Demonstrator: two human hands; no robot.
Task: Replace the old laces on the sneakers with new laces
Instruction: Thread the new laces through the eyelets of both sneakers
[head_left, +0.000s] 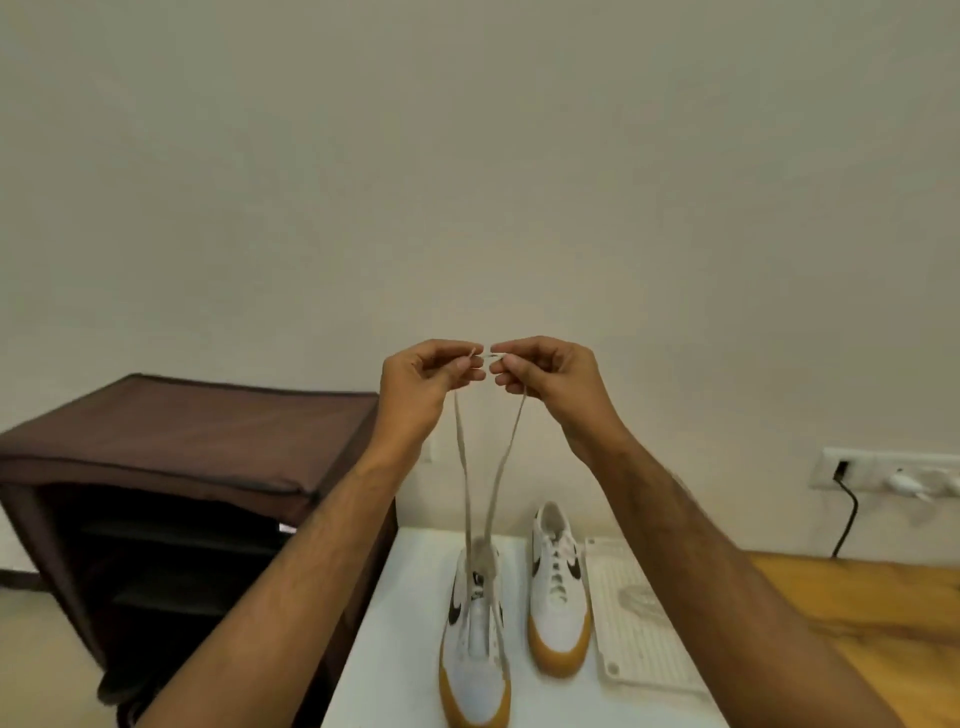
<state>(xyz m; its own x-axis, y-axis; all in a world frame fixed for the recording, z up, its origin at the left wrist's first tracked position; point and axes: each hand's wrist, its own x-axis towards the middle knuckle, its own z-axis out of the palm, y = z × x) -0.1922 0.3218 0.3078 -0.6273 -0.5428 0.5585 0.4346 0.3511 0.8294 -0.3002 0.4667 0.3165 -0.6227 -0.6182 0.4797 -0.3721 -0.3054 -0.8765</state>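
Fingers of our two hands are curled in at the tips, each thumb and forefinger pinching one end of the lace (464, 467). Our left hand (418, 379) holds the left strand and our right hand (545, 376) holds the right strand, the two hands nearly touching, raised well above the table. From the pinches two strands hang down and draw together at the top of the near sneaker (475, 639), where they enter its eyelets; the spot where they meet is blurred.

We count two sneakers, both white with black side marks and tan soles, standing side by side on the white table (395, 649). The second sneaker (558, 592) stands just to the right and carries its own lace, threaded across the eyelets.

One pale flat tray (639, 654) lies just right of the second sneaker, with one loose coil of pale lace (638, 598) resting on it.

One brown fabric shoe rack (171, 499) stands left of the table. One wall socket strip (883, 470) holds one black cable (847, 514) and one white plug (906, 483).
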